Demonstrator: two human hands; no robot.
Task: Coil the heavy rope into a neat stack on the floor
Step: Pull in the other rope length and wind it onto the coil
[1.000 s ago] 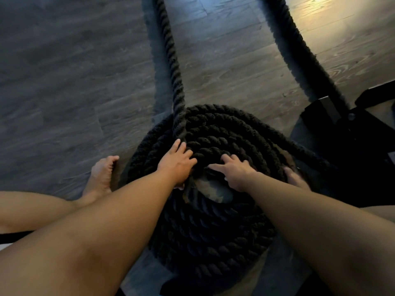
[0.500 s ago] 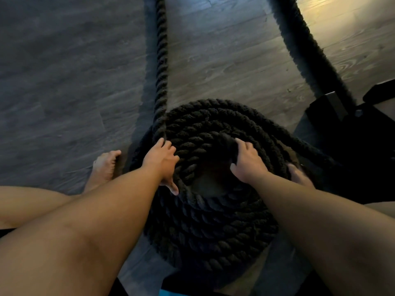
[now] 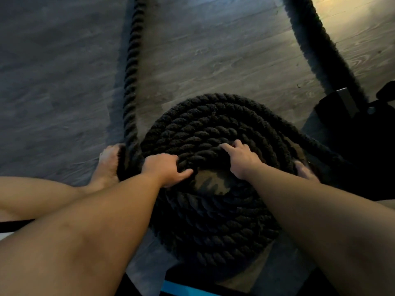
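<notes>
A thick black twisted rope lies wound into a round coil (image 3: 213,221) on the wooden floor between my feet. A straight run of the rope (image 3: 132,67) leaves the coil's left side and goes away up the floor. My left hand (image 3: 164,170) grips the inner turn at the coil's left, fingers curled over it and thumb pointing into the centre hole. My right hand (image 3: 241,159) rests on the inner turns at the right of the hole, fingers bent over the strands.
A second stretch of rope (image 3: 316,48) runs up the right side to a black metal anchor frame (image 3: 346,107). My bare left foot (image 3: 106,165) touches the coil's left edge, my right foot (image 3: 303,171) its right edge. Grey floor planks (image 3: 53,82) stretch to the left.
The straight run has slid further left, off the coil's top. My left hand went from lying flat on the coil to gripping the inner turn. My right hand shifted slightly on the inner turns.
</notes>
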